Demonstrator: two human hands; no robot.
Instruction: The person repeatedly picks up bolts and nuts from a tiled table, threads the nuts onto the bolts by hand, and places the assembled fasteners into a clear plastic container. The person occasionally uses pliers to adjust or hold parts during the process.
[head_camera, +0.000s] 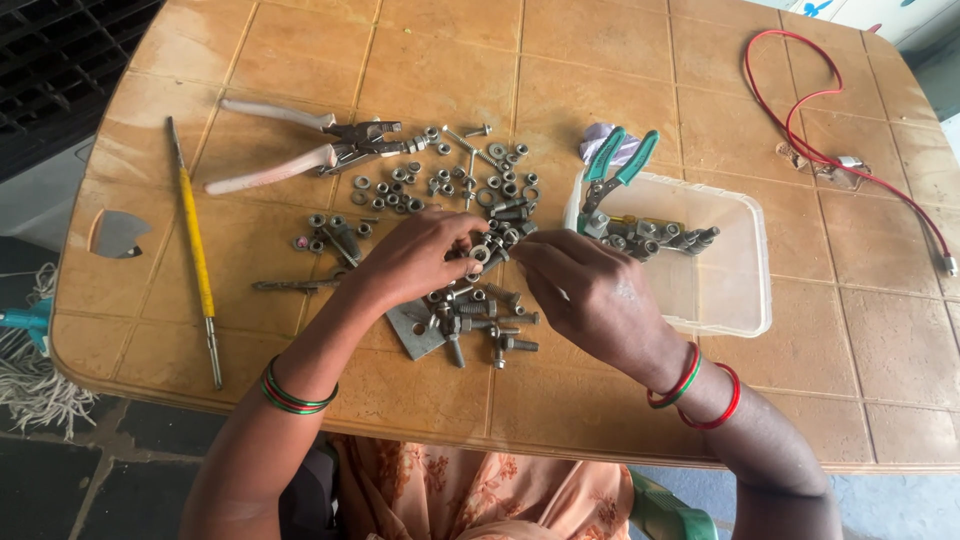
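Steel hardware everywhere on this tan tiled-look table (600, 400), mostly a loose scatter of nuts and bolts (450, 185) spread across the middle. The left hand (415, 258) has its fingertips pinched shut around a small nut (480, 254), held just above the pile, and the right hand (590, 295) comes in from the other side with its fingers curled close against the same spot (can't tell whether it actually has hold of a bolt or is just touching the nut, the fingers hide it). Right under the hands there's a flat grey metal plate (412, 328) with several bolts lying on and around it. To the right sits a clear plastic tub (730, 300) with more bolts piled at its far end and green-handled pliers (615, 165) leaning over its rim. Far left of the pile are pliers with pale pink handles (290, 150), and a long yellow-handled screwdriver (195, 250) lies well apart near the left edge. A red wire (800, 130) loops across the far right corner. Both wrists have red and green bangles.
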